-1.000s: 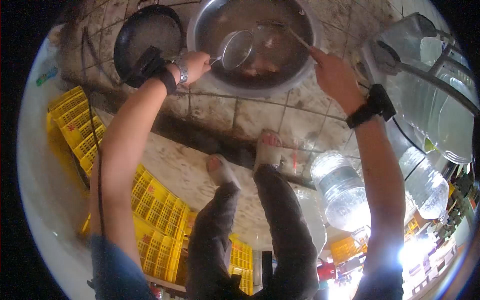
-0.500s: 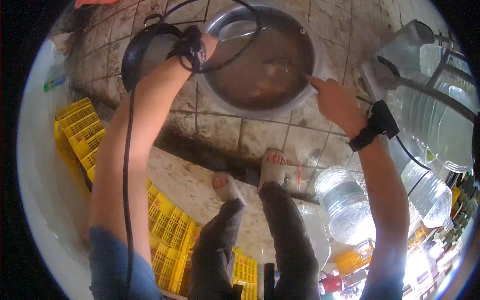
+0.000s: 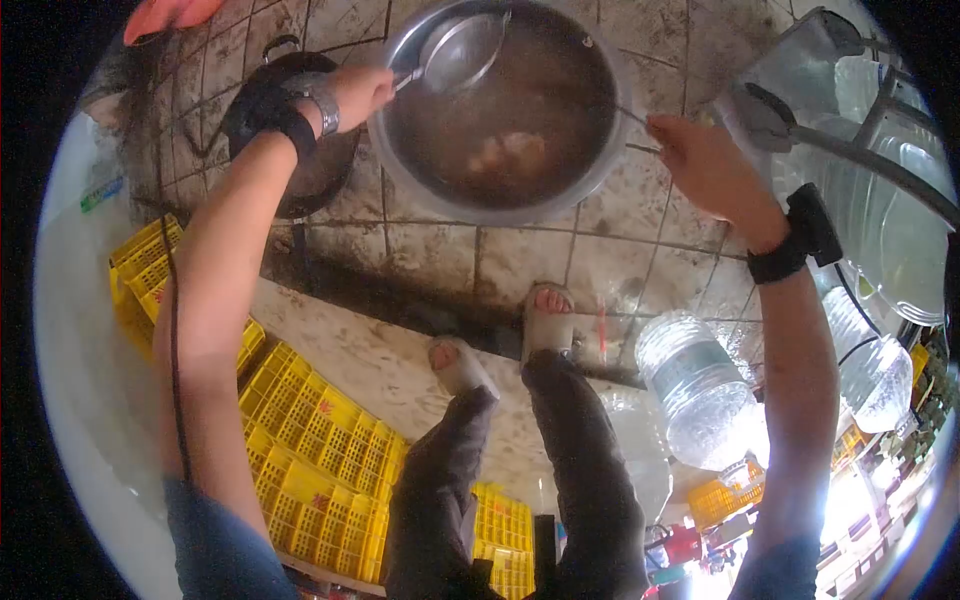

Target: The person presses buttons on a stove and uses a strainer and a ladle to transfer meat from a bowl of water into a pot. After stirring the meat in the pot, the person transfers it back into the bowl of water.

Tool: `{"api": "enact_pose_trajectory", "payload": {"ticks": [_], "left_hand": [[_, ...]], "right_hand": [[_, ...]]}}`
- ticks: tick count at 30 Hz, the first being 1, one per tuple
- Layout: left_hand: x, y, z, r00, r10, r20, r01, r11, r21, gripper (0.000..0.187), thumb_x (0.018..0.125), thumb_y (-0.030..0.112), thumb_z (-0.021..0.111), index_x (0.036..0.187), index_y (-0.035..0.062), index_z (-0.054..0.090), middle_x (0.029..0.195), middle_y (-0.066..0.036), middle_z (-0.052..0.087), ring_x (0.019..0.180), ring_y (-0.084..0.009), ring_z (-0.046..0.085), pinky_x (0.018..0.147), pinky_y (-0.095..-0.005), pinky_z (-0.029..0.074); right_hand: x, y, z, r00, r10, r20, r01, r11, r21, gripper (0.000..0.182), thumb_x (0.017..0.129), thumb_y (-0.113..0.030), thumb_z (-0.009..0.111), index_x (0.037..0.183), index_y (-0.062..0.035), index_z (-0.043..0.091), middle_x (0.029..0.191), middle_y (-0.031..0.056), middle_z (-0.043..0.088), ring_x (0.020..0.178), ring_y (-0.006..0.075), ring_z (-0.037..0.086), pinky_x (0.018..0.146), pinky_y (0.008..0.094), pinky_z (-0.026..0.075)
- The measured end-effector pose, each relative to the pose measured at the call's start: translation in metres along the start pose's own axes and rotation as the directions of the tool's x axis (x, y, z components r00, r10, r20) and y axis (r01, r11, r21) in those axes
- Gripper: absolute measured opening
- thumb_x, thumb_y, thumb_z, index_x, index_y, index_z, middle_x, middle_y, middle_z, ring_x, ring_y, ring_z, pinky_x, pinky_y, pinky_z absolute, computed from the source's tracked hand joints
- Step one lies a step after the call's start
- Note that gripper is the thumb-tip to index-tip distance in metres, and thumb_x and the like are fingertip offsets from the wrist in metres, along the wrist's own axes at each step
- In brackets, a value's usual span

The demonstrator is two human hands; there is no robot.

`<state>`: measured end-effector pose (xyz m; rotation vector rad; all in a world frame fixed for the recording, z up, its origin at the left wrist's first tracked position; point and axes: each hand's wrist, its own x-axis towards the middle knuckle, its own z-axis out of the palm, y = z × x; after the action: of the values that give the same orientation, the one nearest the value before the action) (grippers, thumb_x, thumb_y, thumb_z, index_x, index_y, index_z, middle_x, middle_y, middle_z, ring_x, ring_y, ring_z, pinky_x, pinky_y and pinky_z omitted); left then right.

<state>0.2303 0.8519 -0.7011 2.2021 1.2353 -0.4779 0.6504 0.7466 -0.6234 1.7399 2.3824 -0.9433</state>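
Note:
A wide metal basin [image 3: 545,214] of murky brown liquid stands on the tiled floor ahead of me. Pale lumps [image 3: 510,152] show in the liquid. My left hand [image 3: 352,98] is closed round the handle of a round metal strainer [image 3: 458,55], whose bowl is over the basin's far left part. At the basin's right rim, my right hand [image 3: 712,178] grips a thin metal handle [image 3: 630,115]; its far end is lost in the liquid, so its kind cannot be told. A dark pan [image 3: 318,185] sits left of the basin, partly under my left forearm.
Yellow plastic crates [image 3: 325,430] lie at the lower left. Large clear water bottles [image 3: 695,385] stand at the right, beside a grey metal-framed object [image 3: 850,165]. My sandalled feet [image 3: 548,310] are near the step edge. Something red-orange [image 3: 170,15] is at the top left.
My left hand has moved left and the strainer's bowl now shows raised above the liquid. My right hand has shifted slightly right, and a thin handle shows in it. The pale lumps are clearer.

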Motion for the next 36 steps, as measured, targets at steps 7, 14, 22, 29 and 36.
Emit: {"api": "enact_pose_trajectory", "payload": {"ticks": [7, 14, 22, 29, 36], "left_hand": [[0.083, -0.012, 0.035, 0.989, -0.137, -0.062, 0.149, 0.832, 0.534, 0.016, 0.095, 0.016, 0.05, 0.104, 0.0042, 0.057, 0.089, -0.019, 0.066, 0.083, -0.0369, 0.064, 0.074, -0.046, 0.051], [0.029, -0.003, 0.046, 0.988, -0.027, 0.15, 0.011, 0.995, 0.102, 0.018, 0.096, 0.015, 0.05, 0.093, -0.0012, 0.058, 0.078, -0.019, 0.062, 0.076, -0.0349, 0.062, 0.069, -0.0455, 0.048], [-0.022, 0.0, 0.087, 0.959, 0.126, 0.253, -0.13, 0.992, -0.003, 0.022, 0.097, 0.025, 0.053, 0.096, 0.0038, 0.058, 0.075, -0.016, 0.063, 0.068, -0.0321, 0.064, 0.063, -0.044, 0.049], [-0.025, 0.025, 0.083, 0.811, -0.1, 0.577, 0.301, 0.916, -0.264, 0.025, 0.1, 0.03, 0.046, 0.097, 0.006, 0.054, 0.051, -0.003, 0.052, 0.038, -0.0167, 0.054, 0.039, -0.0342, 0.044], [-0.038, 0.064, 0.119, 0.825, -0.011, 0.565, 0.361, 0.779, -0.512, 0.026, 0.101, 0.028, 0.045, 0.094, 0.0046, 0.054, 0.053, -0.003, 0.054, 0.039, -0.0141, 0.053, 0.038, -0.0324, 0.043]], "right_hand": [[0.035, -0.01, 0.03, 0.998, -0.002, -0.066, -0.009, 0.986, -0.168, 0.031, 0.087, -0.011, 0.051, 0.116, -0.0026, 0.059, 0.095, 0.0263, 0.065, 0.089, 0.043, 0.064, 0.081, 0.0509, 0.052], [0.02, 0.0, 0.044, 0.995, 0.024, 0.099, -0.031, 0.997, 0.065, 0.033, 0.091, -0.016, 0.05, 0.119, -0.0032, 0.06, 0.1, 0.0235, 0.067, 0.095, 0.0423, 0.063, 0.084, 0.0487, 0.052], [-0.005, 0.027, 0.068, 0.957, 0.014, 0.29, -0.088, 0.966, 0.245, 0.034, 0.095, -0.025, 0.05, 0.12, -0.0054, 0.062, 0.105, 0.021, 0.067, 0.095, 0.0406, 0.064, 0.086, 0.0453, 0.05], [-0.038, -0.003, 0.076, 0.697, 0.298, 0.652, -0.701, 0.477, 0.531, 0.037, 0.096, -0.025, 0.054, 0.129, -0.0084, 0.056, 0.067, -0.0031, 0.05, 0.051, 0.0051, 0.044, 0.041, 0.0223, 0.036], [-0.086, -0.067, 0.102, 0.829, 0.432, 0.354, -0.556, 0.571, 0.604, 0.04, 0.092, -0.019, 0.055, 0.127, -0.0008, 0.052, 0.075, 0.012, 0.058, 0.06, 0.0199, 0.056, 0.052, 0.0353, 0.046]]}}
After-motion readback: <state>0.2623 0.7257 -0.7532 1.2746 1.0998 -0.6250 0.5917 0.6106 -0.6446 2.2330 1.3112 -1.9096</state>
